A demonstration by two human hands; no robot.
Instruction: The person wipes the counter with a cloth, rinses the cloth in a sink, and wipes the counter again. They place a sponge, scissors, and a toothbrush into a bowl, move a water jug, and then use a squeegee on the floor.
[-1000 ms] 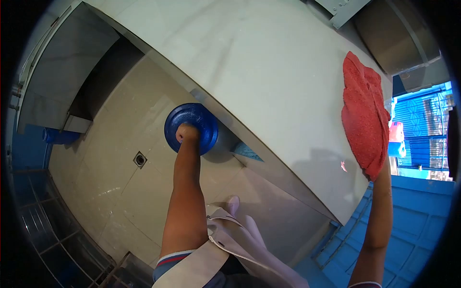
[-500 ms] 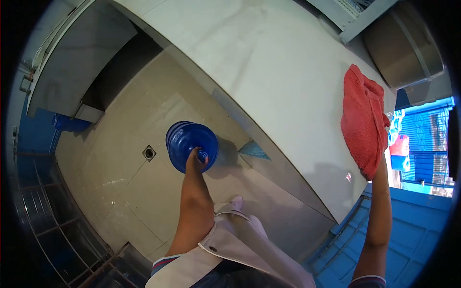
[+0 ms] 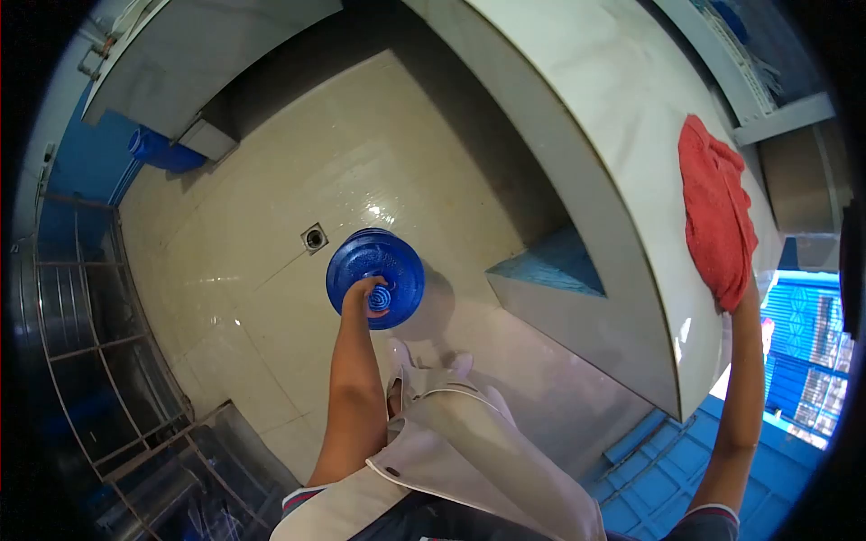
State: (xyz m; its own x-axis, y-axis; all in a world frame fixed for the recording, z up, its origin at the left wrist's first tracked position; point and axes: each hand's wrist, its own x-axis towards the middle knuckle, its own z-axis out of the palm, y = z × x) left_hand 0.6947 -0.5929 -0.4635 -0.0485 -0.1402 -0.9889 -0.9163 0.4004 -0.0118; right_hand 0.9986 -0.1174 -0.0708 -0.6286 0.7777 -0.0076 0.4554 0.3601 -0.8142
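Observation:
Around the neck of a large blue water jug (image 3: 401,263), the fingers of my left hand (image 3: 367,294) are closed. The jug is low over the tiled floor near my feet, its ringed neck turned toward me. On the right, my right hand (image 3: 745,298) is on a red towel (image 3: 715,203) on the white countertop. The towel is bunched and covers most of that hand, so its fingers are hidden.
A square floor drain (image 3: 314,239) lies just beyond the jug. Metal racks (image 3: 99,347) stand at the left, and another blue container (image 3: 167,151) sits by the far left wall. A large metal pot (image 3: 803,185) stands behind the towel.
My view has swung, and the counter now sits farther right. The jug's top faces me more squarely. Both hands keep their places on the jug and towel.

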